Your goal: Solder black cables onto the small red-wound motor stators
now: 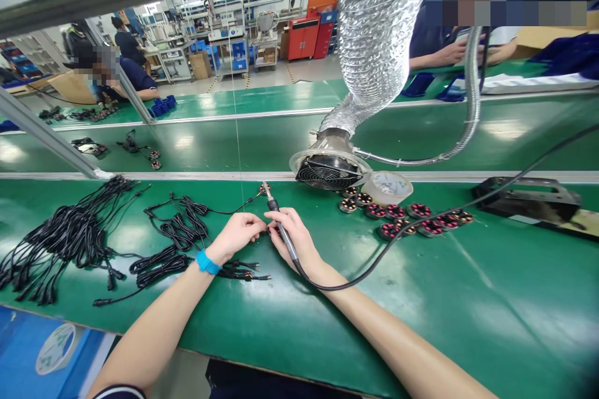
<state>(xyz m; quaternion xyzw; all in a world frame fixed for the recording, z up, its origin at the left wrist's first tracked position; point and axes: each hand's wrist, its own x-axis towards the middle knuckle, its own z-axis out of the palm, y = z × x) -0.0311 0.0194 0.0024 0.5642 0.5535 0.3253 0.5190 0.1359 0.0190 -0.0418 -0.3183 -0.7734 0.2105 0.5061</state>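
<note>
My right hand (pixel 299 243) is closed around a soldering iron (pixel 286 234), its tip pointing up and away from me. Under that hand's fingers a small dark round part with reddish spots shows, mostly hidden. My left hand (pixel 239 235) is closed in a pinch beside it, fingertips almost meeting the right ones; what it holds is too small to make out. Just past the iron's tip lies a small round motor coil (pixel 264 188), with a black cable (pixel 224 211) running to it. Several coiled black cables (pixel 161 268) with bare wire ends lie left of my hands.
A big bundle of black cables (pixel 79 230) covers the left bench. Several motor coils (pixel 393 212) and a translucent tub (pixel 387 188) sit right of a fan hood (pixel 330 168) on a foil duct. A black metal stand (pixel 528 196) is farther right. The iron's cord crosses my right forearm. Co-workers sit opposite.
</note>
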